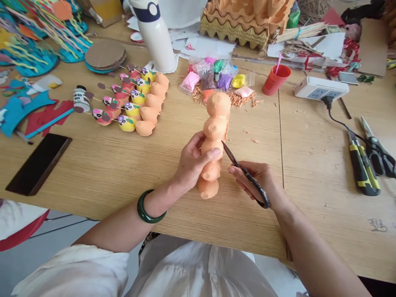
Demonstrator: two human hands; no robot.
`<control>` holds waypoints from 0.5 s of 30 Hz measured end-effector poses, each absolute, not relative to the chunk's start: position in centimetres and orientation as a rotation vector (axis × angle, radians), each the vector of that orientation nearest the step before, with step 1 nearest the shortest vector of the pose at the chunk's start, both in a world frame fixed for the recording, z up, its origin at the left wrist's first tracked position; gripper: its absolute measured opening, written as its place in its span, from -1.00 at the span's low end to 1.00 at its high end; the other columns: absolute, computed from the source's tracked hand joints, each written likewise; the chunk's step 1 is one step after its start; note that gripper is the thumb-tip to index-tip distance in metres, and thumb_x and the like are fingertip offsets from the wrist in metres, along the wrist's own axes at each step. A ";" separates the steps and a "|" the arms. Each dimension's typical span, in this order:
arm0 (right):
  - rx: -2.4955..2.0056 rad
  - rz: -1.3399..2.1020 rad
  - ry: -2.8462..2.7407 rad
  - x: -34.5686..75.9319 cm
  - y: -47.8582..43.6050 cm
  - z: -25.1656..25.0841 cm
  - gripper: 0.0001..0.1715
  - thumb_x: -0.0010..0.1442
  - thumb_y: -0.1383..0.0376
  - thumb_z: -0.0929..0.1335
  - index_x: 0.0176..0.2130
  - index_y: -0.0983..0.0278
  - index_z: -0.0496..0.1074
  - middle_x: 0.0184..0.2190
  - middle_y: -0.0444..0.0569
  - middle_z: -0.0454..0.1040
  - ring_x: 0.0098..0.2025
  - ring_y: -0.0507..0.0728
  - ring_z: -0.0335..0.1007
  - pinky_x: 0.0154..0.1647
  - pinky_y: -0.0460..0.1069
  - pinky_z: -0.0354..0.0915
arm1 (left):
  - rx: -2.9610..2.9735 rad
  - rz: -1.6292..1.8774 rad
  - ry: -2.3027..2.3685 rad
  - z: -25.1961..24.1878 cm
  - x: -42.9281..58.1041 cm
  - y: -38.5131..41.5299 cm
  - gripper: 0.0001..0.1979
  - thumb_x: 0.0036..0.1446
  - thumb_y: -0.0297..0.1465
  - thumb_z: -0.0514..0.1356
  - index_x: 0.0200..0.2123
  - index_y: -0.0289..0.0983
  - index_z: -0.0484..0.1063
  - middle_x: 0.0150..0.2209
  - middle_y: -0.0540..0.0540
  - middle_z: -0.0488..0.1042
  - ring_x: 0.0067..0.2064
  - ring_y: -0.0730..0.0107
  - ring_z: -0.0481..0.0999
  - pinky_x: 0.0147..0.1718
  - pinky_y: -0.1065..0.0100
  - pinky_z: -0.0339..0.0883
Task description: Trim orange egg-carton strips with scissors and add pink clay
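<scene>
My left hand [198, 159] is wrapped round the middle of an orange egg-carton strip [216, 128], a row of several bumpy cups held lengthwise above the table. In my right hand [253, 177] is a pair of dark scissors [256, 187], with their blades against the strip's right edge between two cups. Small orange shavings [247, 100] lie on the wood beyond the strip. To the left stand decorated egg-carton caterpillars [133, 109] in red and yellow, beside a plain orange strip [153, 105].
Bags of coloured clay [224, 81], a red cup [276, 80] and a white bottle [156, 39] stand at the back, near stacked egg trays [244, 24]. A power strip [321, 88], a utility knife [361, 165] and other scissors [375, 150] are at right; a phone [38, 163] lies left.
</scene>
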State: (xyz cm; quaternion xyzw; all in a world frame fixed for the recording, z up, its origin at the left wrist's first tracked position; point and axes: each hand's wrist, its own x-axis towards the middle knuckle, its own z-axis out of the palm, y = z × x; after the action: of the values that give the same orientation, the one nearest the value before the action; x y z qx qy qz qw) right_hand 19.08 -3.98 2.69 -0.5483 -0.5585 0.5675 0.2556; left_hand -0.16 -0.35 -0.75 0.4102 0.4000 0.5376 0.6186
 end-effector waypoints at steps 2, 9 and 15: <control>-1.422 1.674 -1.425 19.1 -4.0 2.9 -0.39 0.22 -0.15 0.45 -0.49 0.25 0.29 -0.67 -0.26 0.17 -0.72 -0.09 0.04 -0.76 -0.12 0.01 | 0.920 1.170 0.888 -0.4 -0.4 0.0 -0.65 0.03 -0.15 0.43 -0.13 -0.10 0.53 -0.29 -0.02 0.48 -0.37 0.37 0.41 -0.40 0.31 0.29; -1.116 2.236 -0.997 20.2 -2.9 2.5 -0.40 0.17 -0.20 0.46 -0.27 0.28 0.43 -0.68 -0.33 0.15 -0.76 -0.13 -0.12 -0.86 -0.20 -0.02 | 0.626 1.034 0.702 0.1 -0.5 0.5 -0.71 -0.02 -0.18 0.38 -0.24 -0.19 0.56 -0.37 -0.05 0.47 -0.42 0.41 0.41 -0.51 0.36 0.38; -0.960 2.426 -0.963 21.2 -2.2 1.9 -0.37 0.18 -0.25 0.41 -0.29 0.26 0.42 -0.69 -0.36 0.13 -0.77 -0.14 -0.22 -0.89 -0.22 -0.07 | 0.648 0.994 0.652 0.2 -0.6 0.5 -0.67 -0.07 -0.12 0.42 -0.27 -0.17 0.56 -0.42 -0.02 0.43 -0.45 0.44 0.36 -0.52 0.37 0.33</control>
State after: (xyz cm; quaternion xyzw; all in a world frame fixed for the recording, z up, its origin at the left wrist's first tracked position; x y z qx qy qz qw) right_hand 21.16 -2.24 1.92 -0.3398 -0.3406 0.8581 0.1795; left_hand -0.57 0.50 0.21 0.2999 0.3019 0.4600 0.7793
